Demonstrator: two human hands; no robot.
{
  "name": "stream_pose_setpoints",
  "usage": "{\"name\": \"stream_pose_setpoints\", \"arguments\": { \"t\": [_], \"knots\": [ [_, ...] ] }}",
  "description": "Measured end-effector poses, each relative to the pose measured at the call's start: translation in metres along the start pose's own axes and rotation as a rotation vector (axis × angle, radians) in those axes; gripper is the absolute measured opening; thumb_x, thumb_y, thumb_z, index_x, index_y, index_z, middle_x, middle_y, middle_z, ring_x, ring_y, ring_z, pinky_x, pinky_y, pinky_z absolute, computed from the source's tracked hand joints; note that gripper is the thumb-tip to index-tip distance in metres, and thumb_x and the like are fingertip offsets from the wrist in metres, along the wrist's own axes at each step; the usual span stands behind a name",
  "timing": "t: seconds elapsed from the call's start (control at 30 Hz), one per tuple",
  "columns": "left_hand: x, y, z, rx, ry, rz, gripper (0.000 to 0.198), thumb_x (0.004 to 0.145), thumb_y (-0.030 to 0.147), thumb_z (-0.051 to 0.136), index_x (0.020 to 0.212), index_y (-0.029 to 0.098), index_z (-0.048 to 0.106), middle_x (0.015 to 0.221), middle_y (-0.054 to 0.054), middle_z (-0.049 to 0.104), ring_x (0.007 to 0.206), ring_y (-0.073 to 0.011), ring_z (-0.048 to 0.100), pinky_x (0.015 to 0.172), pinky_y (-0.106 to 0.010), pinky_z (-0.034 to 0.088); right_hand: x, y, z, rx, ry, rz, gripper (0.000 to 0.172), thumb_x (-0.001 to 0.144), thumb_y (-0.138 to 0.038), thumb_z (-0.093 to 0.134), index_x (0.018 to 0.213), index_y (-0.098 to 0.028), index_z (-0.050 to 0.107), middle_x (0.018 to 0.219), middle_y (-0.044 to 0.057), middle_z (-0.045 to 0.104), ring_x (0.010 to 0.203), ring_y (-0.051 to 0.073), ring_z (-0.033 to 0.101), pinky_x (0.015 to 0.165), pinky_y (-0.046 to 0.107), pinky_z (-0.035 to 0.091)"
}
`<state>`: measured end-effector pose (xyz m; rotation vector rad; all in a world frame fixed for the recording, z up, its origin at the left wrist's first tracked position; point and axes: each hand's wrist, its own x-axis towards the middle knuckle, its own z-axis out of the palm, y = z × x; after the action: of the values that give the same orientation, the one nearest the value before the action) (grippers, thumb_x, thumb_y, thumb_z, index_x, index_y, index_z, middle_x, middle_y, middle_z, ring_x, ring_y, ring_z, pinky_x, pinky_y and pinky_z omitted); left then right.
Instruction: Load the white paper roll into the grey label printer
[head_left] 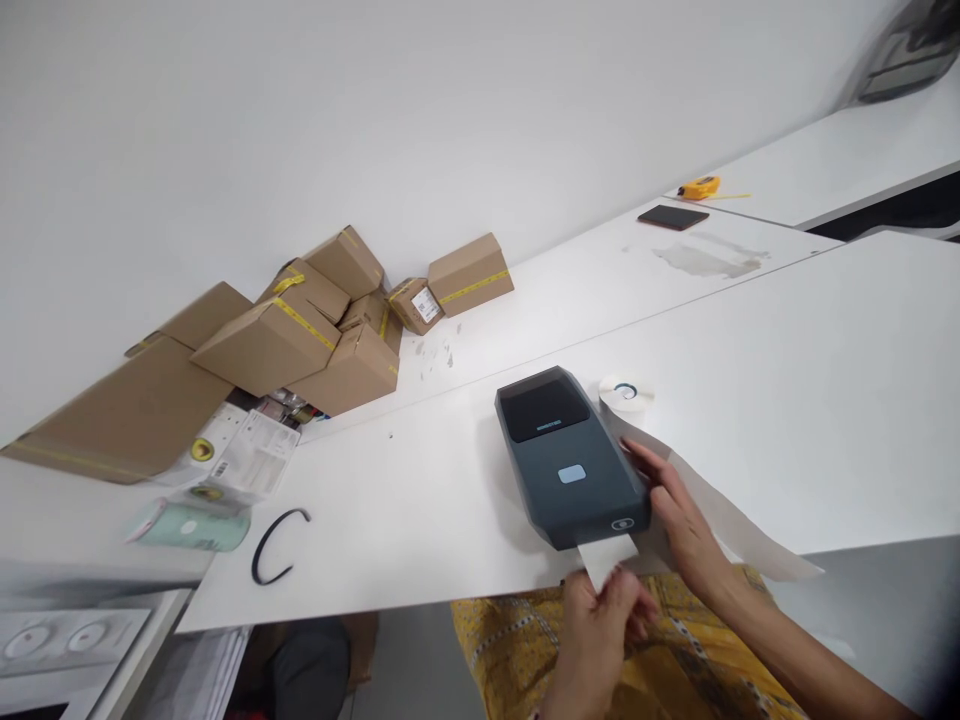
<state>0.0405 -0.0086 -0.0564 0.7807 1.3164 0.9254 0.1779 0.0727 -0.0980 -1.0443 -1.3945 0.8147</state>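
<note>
Slate-grey and boxy, a printer [574,455] sits on the white table [420,500] right of centre in the lower half of the frame, with a glossy black panel at its far end and a pale blue button in the middle of its top. White paper [606,556] sticks out of its near end, and the left hand [604,605] pinches the paper's free end between curled fingers. At the printer's right side is the right hand [679,515], its fingers bent along the casing; whether it grips or only rests there, I cannot tell. Just beside the printer's upper right lies a white roll [637,400], and a long pale strip [742,520] passes the right hand and runs past the table edge at lower right.

Yellow patterned cloth [517,640] covers the person's lap at the bottom. At lower left are a black curved band [264,550], a mint-green package [191,525] and white boxes [255,455]. Brown cardboard boxes [270,345] are piled from the left edge toward upper centre, some with yellow tape. At upper right lie a dark flat slab [673,217] and a yellow tape measure [699,188]; the object in the corner is blurred.
</note>
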Motion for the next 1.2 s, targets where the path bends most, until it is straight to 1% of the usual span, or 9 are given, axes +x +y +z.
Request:
{"name": "stream_pose_setpoints", "arguments": {
  "t": [0.07,0.1,0.23,0.43,0.53,0.63,0.73,0.97,1.2],
  "knots": [
    [-0.004,-0.004,-0.012,0.078,-0.035,-0.024,0.055,0.073,0.068,0.07,0.059,0.015,0.062,0.054,0.0,0.055,0.048,-0.0084,0.043,0.051,-0.023,0.032,0.005,-0.023,-0.004,-0.107,0.021,-0.128,0.039,0.102,-0.045,0.041,0.138,-0.033,0.051,0.157,0.008,0.042,0.142,0.031,0.043,0.11,0.051,0.041],
    [-0.007,-0.005,-0.018,0.082,0.01,-0.027,0.054,0.073,0.067,0.069,0.058,0.016,0.059,0.053,0.001,0.052,0.047,-0.0079,0.04,0.049,-0.023,0.029,0.009,-0.033,-0.005,-0.185,0.002,-0.222,0.035,0.101,-0.044,0.044,0.132,-0.033,0.056,0.158,0.006,0.041,0.144,0.032,0.039,0.112,0.053,0.036],
    [-0.012,-0.003,-0.04,0.002,0.374,0.104,0.049,0.081,0.061,0.062,0.059,0.019,0.052,0.056,0.004,0.046,0.052,-0.0092,0.039,0.05,-0.022,0.031,0.025,-0.06,0.001,-0.518,-0.126,-0.521,0.026,0.099,-0.038,0.051,0.119,-0.032,0.067,0.156,0.005,0.044,0.147,0.034,0.031,0.117,0.058,0.021],
    [-0.007,0.006,-0.058,0.035,0.542,0.303,0.043,0.089,0.058,0.055,0.072,0.02,0.061,0.068,0.001,0.056,0.06,-0.0123,0.048,0.058,-0.024,0.042,0.022,-0.062,0.017,-0.626,-0.058,-0.486,0.032,0.1,-0.046,0.05,0.121,-0.031,0.068,0.147,0.009,0.057,0.143,0.033,0.04,0.117,0.059,0.018],
    [-0.002,0.006,-0.056,0.092,0.611,0.384,0.039,0.09,0.056,0.057,0.096,0.02,0.069,0.096,-0.007,0.069,0.081,-0.0182,0.062,0.073,-0.028,0.05,0.02,-0.063,0.019,-0.648,-0.049,-0.495,0.031,0.1,-0.047,0.051,0.121,-0.03,0.068,0.143,0.008,0.062,0.142,0.033,0.042,0.117,0.058,0.019],
    [0.002,0.007,-0.045,0.114,0.592,0.488,0.045,0.093,0.052,0.055,0.125,0.021,0.062,0.135,-0.013,0.061,0.116,-0.0256,0.061,0.095,-0.035,0.051,0.021,-0.064,0.019,-0.663,-0.057,-0.503,0.03,0.099,-0.046,0.053,0.119,-0.03,0.068,0.14,0.008,0.064,0.141,0.032,0.044,0.117,0.057,0.019],
    [0.004,0.009,-0.029,0.138,0.54,0.573,0.056,0.093,0.047,0.056,0.142,0.021,0.048,0.156,-0.015,0.043,0.137,-0.0286,0.049,0.109,-0.038,0.045,0.023,-0.062,0.017,-0.667,-0.067,-0.506,0.029,0.1,-0.044,0.053,0.12,-0.029,0.068,0.141,0.008,0.064,0.14,0.032,0.044,0.117,0.057,0.02],
    [0.0,0.005,-0.009,-0.025,0.515,0.404,0.08,0.088,0.049,0.062,0.155,0.023,0.027,0.164,-0.017,0.029,0.146,-0.0334,0.039,0.106,-0.038,0.049,0.025,-0.057,0.001,-0.537,-0.209,-0.447,0.038,0.1,-0.038,0.047,0.138,-0.036,0.055,0.155,0.005,0.048,0.146,0.033,0.037,0.11,0.055,0.035],
    [-0.008,0.024,-0.018,0.044,0.457,0.473,0.068,0.098,0.053,0.045,0.158,0.027,0.027,0.17,-0.007,0.02,0.153,-0.0266,0.027,0.117,-0.034,0.039,0.031,-0.069,-0.007,-0.358,-0.158,-0.311,0.054,0.1,-0.034,0.048,0.153,-0.035,0.035,0.163,0.008,0.034,0.146,0.031,0.039,0.111,0.051,0.043]
  ]
}}
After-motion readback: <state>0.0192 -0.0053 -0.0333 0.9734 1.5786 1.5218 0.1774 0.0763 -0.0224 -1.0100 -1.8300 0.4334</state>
